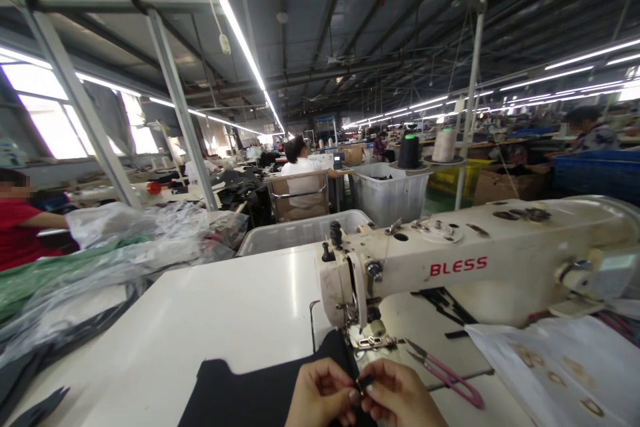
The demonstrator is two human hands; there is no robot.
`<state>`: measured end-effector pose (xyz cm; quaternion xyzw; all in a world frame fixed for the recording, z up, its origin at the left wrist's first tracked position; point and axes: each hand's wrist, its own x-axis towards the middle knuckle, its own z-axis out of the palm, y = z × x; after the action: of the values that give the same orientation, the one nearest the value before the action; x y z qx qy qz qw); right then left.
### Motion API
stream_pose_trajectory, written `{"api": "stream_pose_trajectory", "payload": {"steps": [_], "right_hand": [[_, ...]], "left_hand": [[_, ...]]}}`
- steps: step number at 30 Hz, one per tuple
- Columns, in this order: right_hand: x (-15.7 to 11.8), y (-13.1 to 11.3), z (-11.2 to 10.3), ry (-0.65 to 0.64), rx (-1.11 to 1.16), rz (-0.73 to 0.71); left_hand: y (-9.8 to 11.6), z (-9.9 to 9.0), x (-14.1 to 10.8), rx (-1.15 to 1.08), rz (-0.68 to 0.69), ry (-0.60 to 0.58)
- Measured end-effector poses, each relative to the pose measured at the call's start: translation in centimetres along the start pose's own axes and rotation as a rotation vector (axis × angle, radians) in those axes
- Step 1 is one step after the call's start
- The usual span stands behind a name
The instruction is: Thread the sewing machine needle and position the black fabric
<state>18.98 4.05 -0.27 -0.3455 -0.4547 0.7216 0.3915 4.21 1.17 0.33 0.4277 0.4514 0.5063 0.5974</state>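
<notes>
Over the white sewing table (200, 327), right at the front of the machine's presser foot (373, 340), the left hand (320, 395) and right hand (400, 393) are together, their fingertips (354, 396) pinching a small dark piece (364, 384) from both sides. It shows a slight metallic glint at one end, though it is too small to identify. It looks stiff and light, and so tiny that a fingertip pinch is the only hold; it could slip away easily. Under the hands lies a black fabric panel (260, 390), matte and probably soft and limp, most easily taken by its flat edge. Just right of the hands, pink-handled thread snips (450, 380) rest on the table, beside a white paper sheet (560, 360) printed with tan shapes. Beyond rises a cream BLESS sewing machine (450, 267). Farther off, clear plastic bags (135, 233) are heaped to the left near a co-worker in a red shirt (20, 230), and a translucent plastic bin (387, 193) stands below cones of thread (444, 145) on a stand.
</notes>
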Motion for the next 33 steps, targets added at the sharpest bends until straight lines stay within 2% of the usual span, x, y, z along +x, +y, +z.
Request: {"api": "stream_pose_trajectory", "payload": {"steps": [3, 5, 8, 11, 15, 18, 20, 25, 27, 28, 33], "right_hand": [[-0.4, -0.6, 0.4, 0.054, -0.13, -0.186], [-0.5, -0.5, 0.6, 0.067, -0.198, -0.227], [0.0, 0.1, 0.6, 0.092, -0.248, -0.198], [0.5, 0.7, 0.0, 0.105, -0.185, -0.204], [0.5, 0.5, -0.5, 0.01, -0.124, -0.124], [0.3, 0.1, -0.3, -0.072, -0.157, -0.05], [0.1, 0.1, -0.1, -0.091, -0.177, -0.047], [-0.2, 0.2, -0.1, -0.08, -0.213, -0.068], [-0.4, -0.1, 0.0, -0.104, -0.22, -0.092], [-0.6, -0.3, 0.0, -0.114, -0.23, -0.114], [-1.3, -0.9, 0.3, -0.11, -0.25, -0.193]], "left_hand": [[0.0, 0.0, -0.1, 0.097, 0.059, 0.063], [0.0, 0.1, -0.3, 0.148, 0.086, 0.084], [0.0, 0.2, -0.5, 0.166, 0.108, 0.078], [0.1, 0.3, -0.7, 0.09, 0.134, 0.023], [0.0, 0.1, -0.7, -0.02, 0.128, -0.103], [-0.1, -0.3, -0.6, 0.041, 0.109, -0.078], [0.0, -0.6, -0.5, 0.148, 0.189, -0.036], [0.4, -0.9, -0.4, 0.449, 0.593, -0.145], [0.3, -1.0, -0.3, 0.468, 0.661, -0.101], [0.2, -1.0, -0.3, 0.458, 0.648, -0.077], [0.0, -0.9, -0.4, 0.295, 0.396, -0.053]]}}
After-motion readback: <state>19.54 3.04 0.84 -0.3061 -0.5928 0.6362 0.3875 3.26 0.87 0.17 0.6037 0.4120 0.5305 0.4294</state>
